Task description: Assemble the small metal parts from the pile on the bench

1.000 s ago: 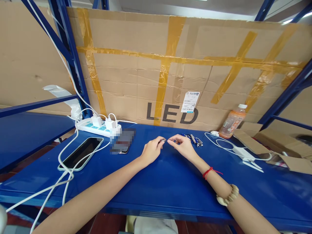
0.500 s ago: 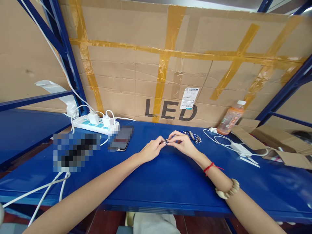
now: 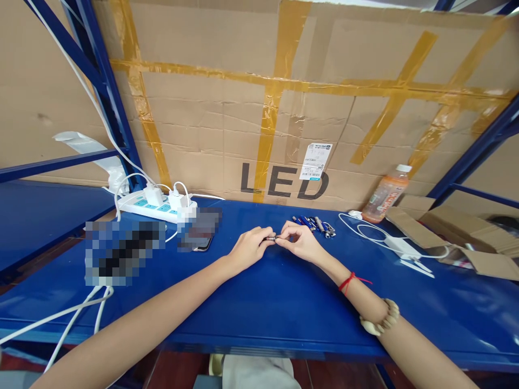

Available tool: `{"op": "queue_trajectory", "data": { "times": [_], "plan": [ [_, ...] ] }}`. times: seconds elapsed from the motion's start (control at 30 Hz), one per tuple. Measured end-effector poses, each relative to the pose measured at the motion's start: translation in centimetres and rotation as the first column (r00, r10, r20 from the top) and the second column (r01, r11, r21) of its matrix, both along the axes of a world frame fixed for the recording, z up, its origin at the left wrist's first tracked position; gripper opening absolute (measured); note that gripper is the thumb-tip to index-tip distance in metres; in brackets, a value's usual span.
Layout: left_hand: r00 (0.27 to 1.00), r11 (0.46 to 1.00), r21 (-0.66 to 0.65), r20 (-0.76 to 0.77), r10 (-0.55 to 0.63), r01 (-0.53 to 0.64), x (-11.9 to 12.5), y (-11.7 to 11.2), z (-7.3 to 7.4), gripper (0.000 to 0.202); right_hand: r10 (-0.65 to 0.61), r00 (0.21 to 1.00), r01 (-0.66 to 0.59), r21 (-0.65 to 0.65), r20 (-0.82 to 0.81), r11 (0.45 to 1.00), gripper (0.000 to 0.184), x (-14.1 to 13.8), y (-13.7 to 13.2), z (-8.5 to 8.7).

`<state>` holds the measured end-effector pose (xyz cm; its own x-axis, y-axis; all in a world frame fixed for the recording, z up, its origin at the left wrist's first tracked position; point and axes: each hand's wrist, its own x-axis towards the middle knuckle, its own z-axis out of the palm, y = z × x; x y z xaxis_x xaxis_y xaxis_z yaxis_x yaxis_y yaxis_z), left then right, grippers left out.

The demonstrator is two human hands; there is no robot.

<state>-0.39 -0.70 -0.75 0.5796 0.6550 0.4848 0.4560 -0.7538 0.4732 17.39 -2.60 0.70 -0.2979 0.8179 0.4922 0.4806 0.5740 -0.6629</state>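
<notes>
My left hand (image 3: 248,249) and my right hand (image 3: 300,243) meet over the blue shelf (image 3: 284,302), fingertips pinched on the two ends of one small dark metal part (image 3: 271,238). The part is too small to name. Just beyond my right hand lies a little pile of similar small metal and blue pieces (image 3: 314,224). A red string and a bead bracelet are on my right wrist.
A white power strip (image 3: 156,205) with chargers and white cables sits at the back left, beside two blurred-out flat items. An orange drink bottle (image 3: 385,193), a white charger with cable (image 3: 399,246) and flattened cardboard (image 3: 458,232) lie at the right. A taped cardboard sheet marked LED stands behind.
Both hands stay together on the small part, shifted slightly nearer and lower on the shelf. The view has tilted a little.
</notes>
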Motion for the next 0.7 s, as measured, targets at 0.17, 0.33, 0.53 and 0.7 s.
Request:
{"op": "queue_trajectory", "data": {
  "times": [0.17,0.33,0.53,0.7],
  "plan": [
    [0.999,0.996,0.079,0.031,0.029,-0.031,0.11,-0.09,0.06,0.011,-0.04,0.997,0.035,-0.078,-0.06,0.996,0.038,-0.22,0.01,-0.13],
    [0.997,0.989,0.127,0.019,0.079,-0.081,0.19,-0.13,0.07,0.008,-0.078,0.99,0.049,-0.237,-0.115,0.97,0.042,-0.39,-0.17,0.07],
    [0.994,0.988,0.112,0.011,0.106,-0.106,0.34,-0.38,0.23,0.009,-0.111,0.985,0.063,-0.328,-0.132,0.943,0.044,-0.43,-0.22,0.39],
    [0.993,0.992,0.04,0.008,0.118,-0.119,0.43,-0.76,0.53,0.009,-0.108,0.986,0.063,-0.323,-0.124,0.944,0.043,-0.3,-0.12,0.41]
  ]
}}
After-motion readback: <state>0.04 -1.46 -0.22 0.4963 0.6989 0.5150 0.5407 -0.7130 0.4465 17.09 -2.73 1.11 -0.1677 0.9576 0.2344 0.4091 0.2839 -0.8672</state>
